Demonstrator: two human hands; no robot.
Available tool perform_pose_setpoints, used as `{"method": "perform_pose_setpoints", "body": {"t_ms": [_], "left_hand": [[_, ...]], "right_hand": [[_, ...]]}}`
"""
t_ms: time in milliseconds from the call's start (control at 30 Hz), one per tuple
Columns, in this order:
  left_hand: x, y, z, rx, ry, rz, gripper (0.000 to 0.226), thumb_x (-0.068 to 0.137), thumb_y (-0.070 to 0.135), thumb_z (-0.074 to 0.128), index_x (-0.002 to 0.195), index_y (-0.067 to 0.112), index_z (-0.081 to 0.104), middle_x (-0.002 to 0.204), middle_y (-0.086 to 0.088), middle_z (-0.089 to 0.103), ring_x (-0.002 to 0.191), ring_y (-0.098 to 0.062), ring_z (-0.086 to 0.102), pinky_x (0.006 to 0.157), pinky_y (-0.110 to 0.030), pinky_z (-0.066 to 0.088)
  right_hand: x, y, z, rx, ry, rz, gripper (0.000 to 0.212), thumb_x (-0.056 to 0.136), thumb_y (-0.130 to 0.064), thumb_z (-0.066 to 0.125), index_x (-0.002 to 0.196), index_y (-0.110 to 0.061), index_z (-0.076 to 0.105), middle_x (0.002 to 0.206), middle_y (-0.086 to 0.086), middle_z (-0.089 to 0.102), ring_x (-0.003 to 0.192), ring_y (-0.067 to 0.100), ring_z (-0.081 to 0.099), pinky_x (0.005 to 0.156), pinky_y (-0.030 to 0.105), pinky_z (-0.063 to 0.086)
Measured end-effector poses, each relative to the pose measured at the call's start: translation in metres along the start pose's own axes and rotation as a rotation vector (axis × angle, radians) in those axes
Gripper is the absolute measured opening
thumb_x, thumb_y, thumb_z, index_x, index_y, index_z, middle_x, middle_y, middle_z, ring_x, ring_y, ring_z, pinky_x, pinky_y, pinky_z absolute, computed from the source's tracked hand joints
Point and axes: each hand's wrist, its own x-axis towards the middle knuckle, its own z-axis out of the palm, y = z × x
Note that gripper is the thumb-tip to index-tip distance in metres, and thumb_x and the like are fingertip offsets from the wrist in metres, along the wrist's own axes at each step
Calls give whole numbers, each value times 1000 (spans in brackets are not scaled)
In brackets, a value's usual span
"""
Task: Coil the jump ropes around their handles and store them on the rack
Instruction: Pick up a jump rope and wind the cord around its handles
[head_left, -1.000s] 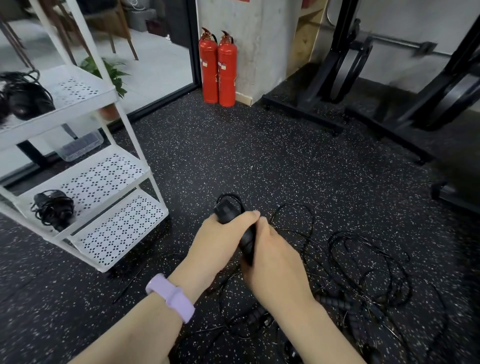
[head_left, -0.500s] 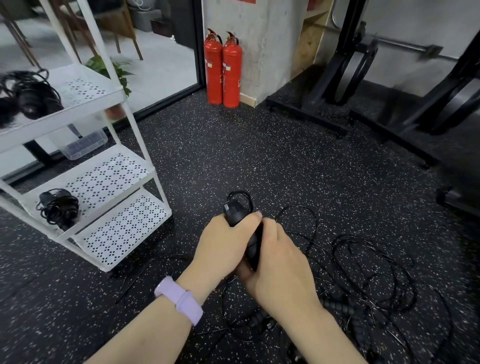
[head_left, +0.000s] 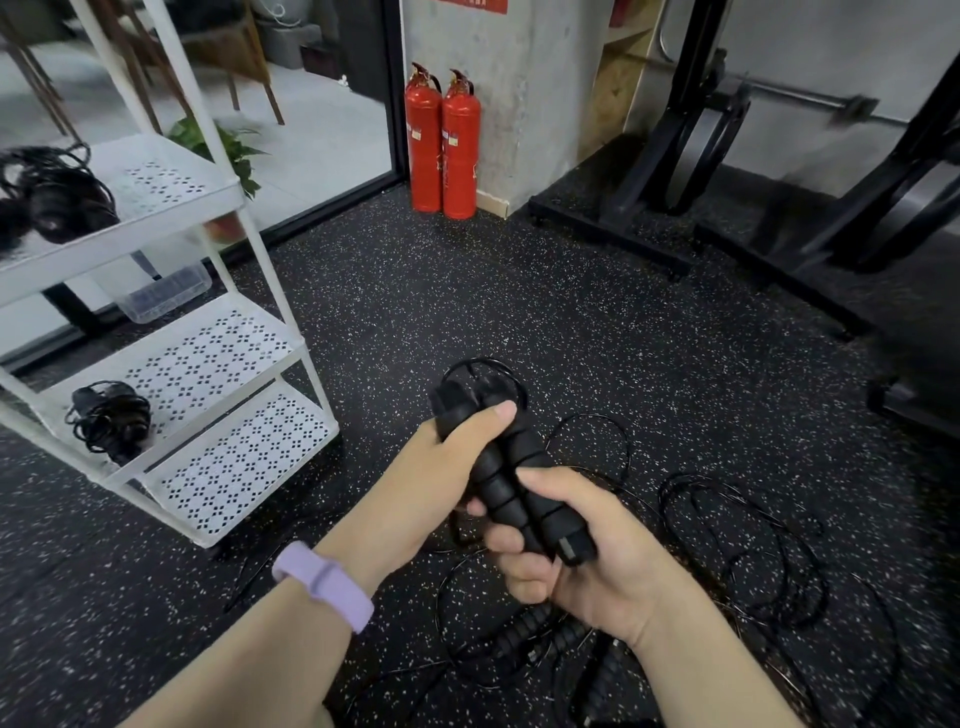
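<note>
**Handles paired and exposed; coiling not yet begun**

Change: half a second ago the right hand covered the handles; now it sits at their lower end and both ribbed foam handles (head_left: 511, 480) show side by side along most of their length. The left hand (head_left: 441, 467) grips the upper end, thumb across; the right hand (head_left: 576, 561) curls round the lower end. A small cord loop (head_left: 483, 371) rises above the top.

Judgement: the pair is gathered for wrapping; no turns lie round them yet.

Remaining jump ropes (head_left: 727, 545) lie tangled on the rubber floor (head_left: 519, 312). The white rack (head_left: 218, 364) holds coiled ropes on its upper and middle shelves.

Writing: fire extinguisher (head_left: 460, 145) labels and the red sign above are too small to read.
</note>
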Motion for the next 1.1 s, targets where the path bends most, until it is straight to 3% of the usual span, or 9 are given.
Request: {"method": "perform_pose_setpoints", "body": {"t_ms": [133, 233, 333, 467, 633, 733, 833, 933, 1100], "left_hand": [[1, -5, -8, 303, 75, -92, 68, 67, 91, 55, 64, 23, 54, 55, 0, 48, 42, -14, 42, 41, -22, 34], [-1, -8, -6, 323, 75, -176, 72, 72, 90, 53, 70, 18, 55, 57, 0, 49, 40, -13, 37, 40, -20, 29], [0, -4, -3, 208, 96, -291, 70, 64, 87, 60, 72, 18, 56, 58, 3, 48, 40, -12, 34, 39, -20, 26], [-2, -4, 0, 155, 44, -308, 56, 58, 71, 76, 76, 19, 63, 63, 3, 50, 40, -9, 37, 38, -21, 26], [-1, -7, 1, 130, 61, -269, 39, 76, 55, 81, 75, 20, 64, 49, 6, 42, 38, -10, 35, 37, -19, 26], [0, -6, -3, 113, 0, -188, 30, 79, 49, 77, 62, 27, 66, 49, 6, 45, 40, -9, 36, 41, -20, 28], [-3, -4, -6, 91, -82, -124, 23, 74, 53, 71, 61, 35, 71, 58, 8, 55, 44, -7, 41, 43, -20, 32], [-6, -1, -5, -22, -133, -57, 24, 69, 57, 72, 69, 33, 72, 62, 2, 58, 51, -14, 49, 54, -21, 40], [-7, 3, 5, 2, 3, -70, 51, 58, 75, 61, 77, 28, 70, 54, 8, 61, 42, -12, 51, 41, -18, 42]], "right_hand": [[-2, -2, 2, -450, 358, -79, 17, 82, -41, 72, 79, -25, 70, 67, -2, 54, 49, 10, 42, 47, 25, 35], [0, 0, -2, -806, 559, -115, 28, 89, -38, 70, 70, -22, 56, 55, -10, 47, 49, 9, 42, 54, 30, 35], [6, 7, 0, -981, 622, -131, 24, 84, -41, 63, 74, -19, 56, 51, -12, 50, 47, 8, 42, 53, 30, 34], [10, 14, 3, -1232, 758, -101, 31, 76, -58, 57, 86, -29, 59, 67, -8, 64, 61, 15, 61, 55, 32, 40], [20, 31, 12, -1514, 877, -220, 39, 75, -67, 48, 95, -34, 47, 72, -12, 53, 76, 26, 66, 61, 37, 39], [12, 22, 8, -1353, 826, -189, 50, 65, -75, 60, 91, -33, 55, 72, -11, 65, 70, 15, 65, 57, 36, 46], [3, 6, 0, -675, 488, -133, 54, 70, -67, 75, 98, -21, 76, 89, -2, 77, 79, 16, 74, 69, 38, 61], [-5, 0, 3, -40, 99, -18, 57, 93, -56, 59, 113, -7, 78, 103, 21, 74, 88, 33, 75, 76, 39, 61], [3, 3, 13, 145, 65, -72, 53, 99, -56, 56, 118, -9, 72, 85, 15, 63, 65, 23, 58, 60, 33, 51]]}}
